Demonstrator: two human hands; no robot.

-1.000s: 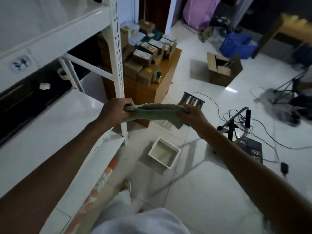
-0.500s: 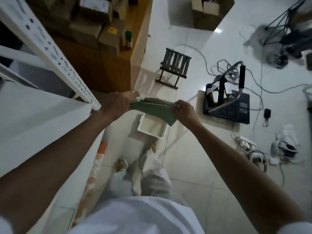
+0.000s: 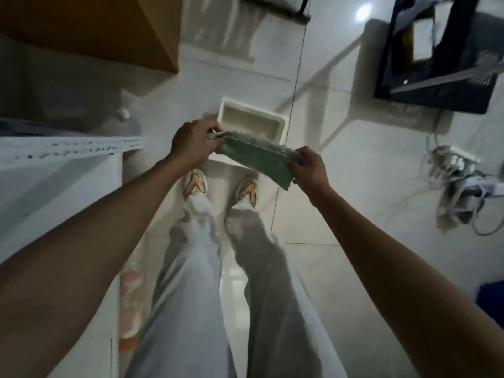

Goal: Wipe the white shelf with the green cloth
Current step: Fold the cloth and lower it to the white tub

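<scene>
White tiles make the floor (image 3: 341,165), which fills most of the view below the hands. The white shelf (image 3: 54,181) is to the left of the left hand's fingers, apart from them, and its perforated front edge points toward the left wrist. A brown wooden cabinet (image 3: 90,31) stands beyond the shelf, far above the left fingers in the picture. A black device (image 3: 436,64) with a metal bar lies on the floor well beyond the right fingers, and a bundle of cables with a power strip (image 3: 455,170) lies to the right of them. A white square tray (image 3: 252,124) sits on the floor just beyond the fingers of both hands. The green cloth (image 3: 256,159) is stretched in the air between the two hands, over the floor and the person's shoes, not touching the shelf. The left hand (image 3: 193,143) pinches the left end of the cloth with curled fingers. The right hand (image 3: 309,170) grips the right end, its fingers closed around the cloth's edge.
</scene>
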